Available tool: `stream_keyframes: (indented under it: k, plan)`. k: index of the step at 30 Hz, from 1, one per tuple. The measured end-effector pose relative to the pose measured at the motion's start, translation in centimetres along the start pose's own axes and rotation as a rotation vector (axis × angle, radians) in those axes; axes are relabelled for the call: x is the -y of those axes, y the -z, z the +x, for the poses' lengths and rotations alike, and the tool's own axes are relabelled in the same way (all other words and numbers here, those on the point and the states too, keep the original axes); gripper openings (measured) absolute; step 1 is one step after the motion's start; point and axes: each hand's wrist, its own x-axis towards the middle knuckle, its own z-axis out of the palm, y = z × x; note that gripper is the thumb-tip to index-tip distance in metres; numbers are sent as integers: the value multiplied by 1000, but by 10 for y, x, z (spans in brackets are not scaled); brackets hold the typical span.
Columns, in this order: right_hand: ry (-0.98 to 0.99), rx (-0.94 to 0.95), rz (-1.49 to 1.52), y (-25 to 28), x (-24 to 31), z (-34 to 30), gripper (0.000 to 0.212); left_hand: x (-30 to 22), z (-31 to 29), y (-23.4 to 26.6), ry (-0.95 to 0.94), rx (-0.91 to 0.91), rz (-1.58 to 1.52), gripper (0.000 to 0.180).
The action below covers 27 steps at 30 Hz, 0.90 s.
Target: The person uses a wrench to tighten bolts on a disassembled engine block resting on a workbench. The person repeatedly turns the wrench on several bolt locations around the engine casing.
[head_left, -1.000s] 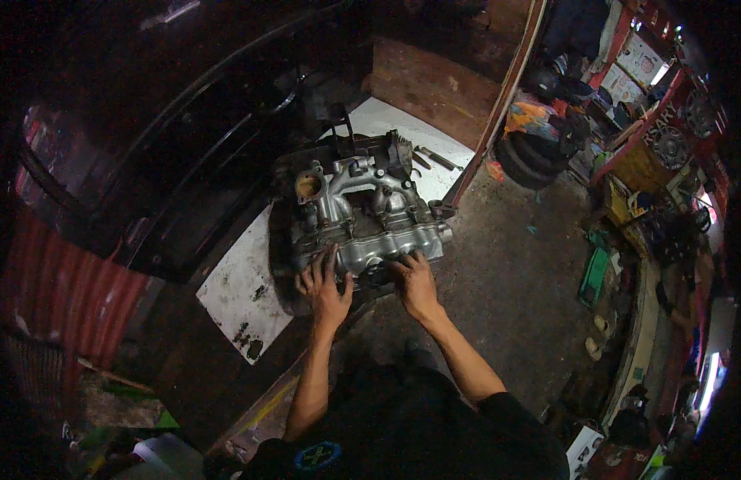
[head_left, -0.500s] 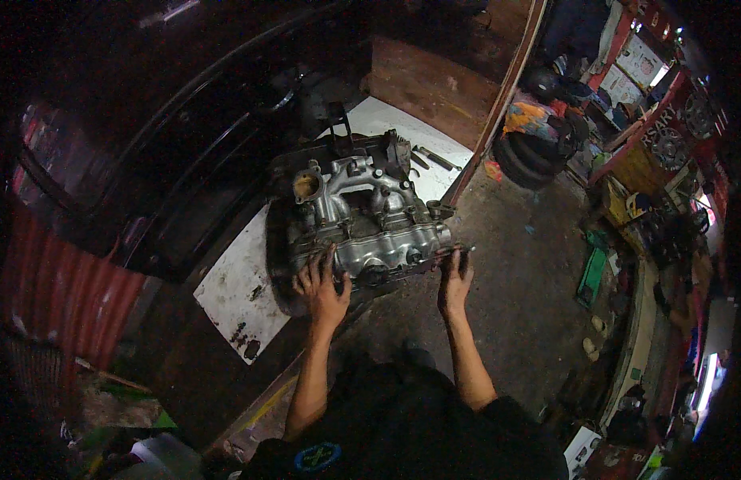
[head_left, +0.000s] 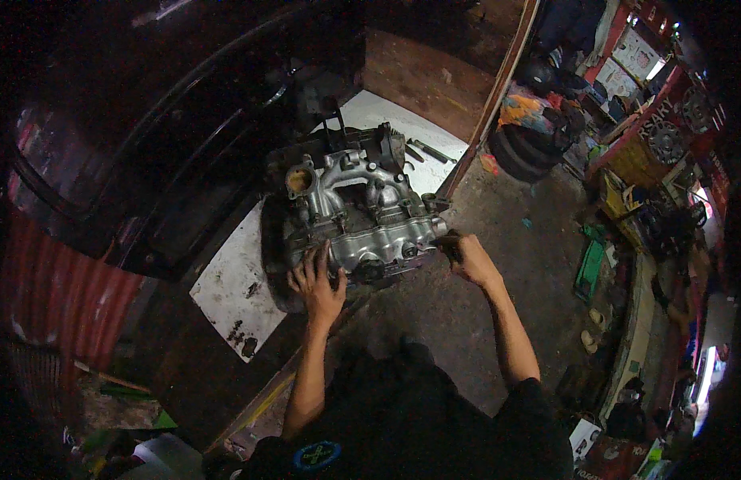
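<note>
A grimy engine (head_left: 354, 192) lies in front of me, with a silver intake manifold (head_left: 350, 164) on its far side and a ribbed silver cover (head_left: 386, 244) along its near edge. My left hand (head_left: 316, 284) rests on the near left end of the engine, its fingers spread and holding nothing. At the right end of the cover, my right hand (head_left: 470, 260) is closed with its fingers curled. Whatever sits between those fingertips is too small and dark to make out.
Under the engine is a stained white board (head_left: 234, 308). Hand tools (head_left: 432, 152) lie on its far right part. A wooden panel (head_left: 426, 80) stands behind. Stacked tyres (head_left: 530, 152) and a green object (head_left: 589, 268) are on the floor to the right; red corrugated sheeting (head_left: 62, 284) is at left.
My right hand has turned and moved in against the engine's right end, its fingers now curled, its forearm angled further out. My left hand stays on the engine.
</note>
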Motion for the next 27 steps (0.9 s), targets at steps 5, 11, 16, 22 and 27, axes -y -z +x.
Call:
stream_keyframes:
  k: [5, 11, 16, 22, 27]
  plan:
    - [101, 7, -193, 3, 1, 1, 38, -3, 3, 4, -9, 6, -23, 61]
    - [226, 101, -436, 1, -9, 7, 39, -4, 2, 3, -19, -24, -35, 62]
    - [210, -128, -84, -22, -27, -15, 34, -5, 3, 4, -2, -10, -41, 62]
    - [7, -217, 182, -44, -25, -28, 32, -3, 3, 3, -18, -7, -55, 63]
    - [31, -154, -70, -31, -12, -27, 33, -3, 3, 5, -6, 2, -51, 62]
